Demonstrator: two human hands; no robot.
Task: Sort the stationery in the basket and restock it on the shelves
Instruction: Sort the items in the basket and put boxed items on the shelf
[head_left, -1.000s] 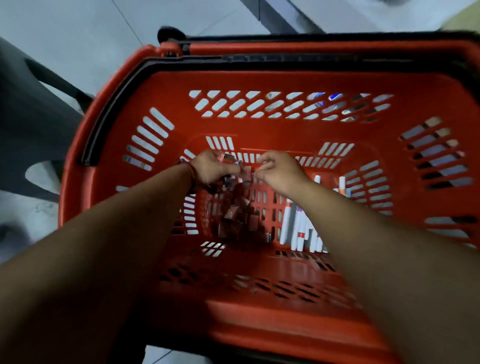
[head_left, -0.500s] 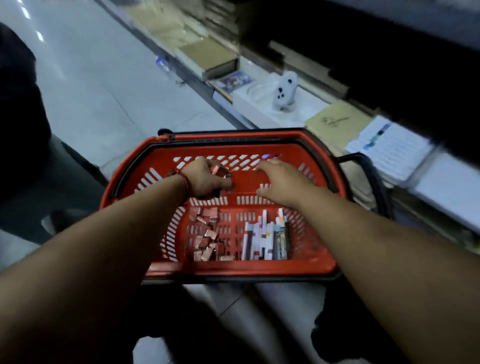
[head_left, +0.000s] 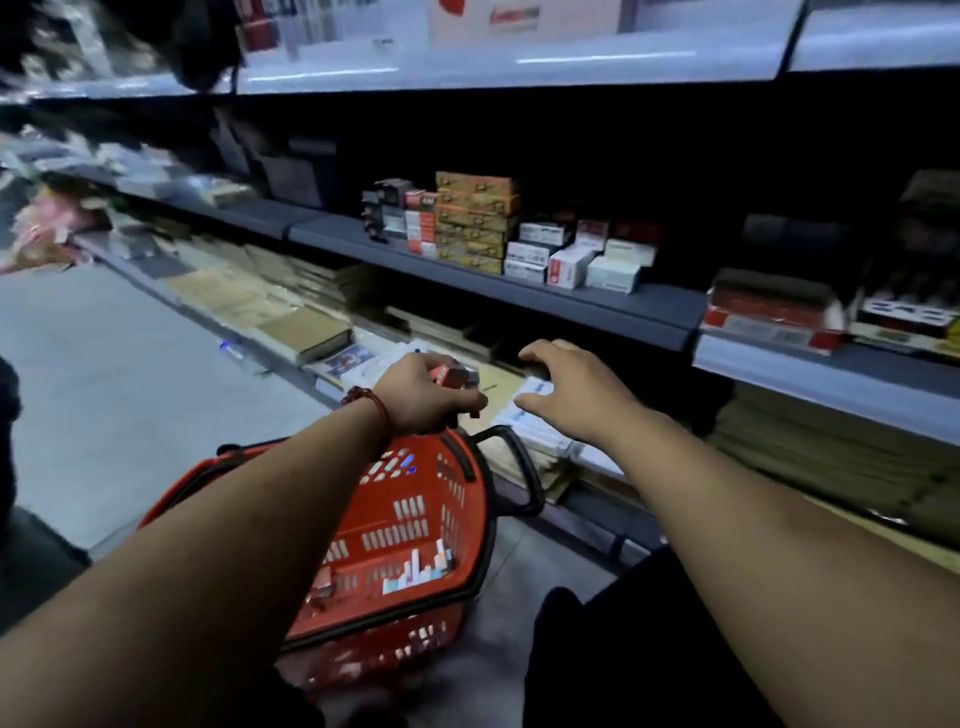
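Two hands have come up out of the red basket (head_left: 405, 525) and now hang in front of the shelving, where half a second ago both were down among its contents. The left hand (head_left: 423, 397) has its fingers curled round a clutch of small red and dark boxes (head_left: 449, 375), while the right hand (head_left: 576, 397) is spread wide with nothing in it, hovering above white packets (head_left: 530, 428) on the bottom shelf. The lift suggests one kind of stock has been picked out and the restocking leg is beginning. A row of white pens (head_left: 418, 569) and a few loose boxes (head_left: 322, 582) lie on the basket floor, so more sorting remains. The middle shelf (head_left: 670, 312) carries stacked brown cartons (head_left: 475, 223) and white cartons (head_left: 569, 262), with bare board along its front lip and to the right of them. Its front edge juts out above the hands and looks the likeliest thing to knock on the way up, and the basket's black handle (head_left: 522, 467) stands just beside the right forearm
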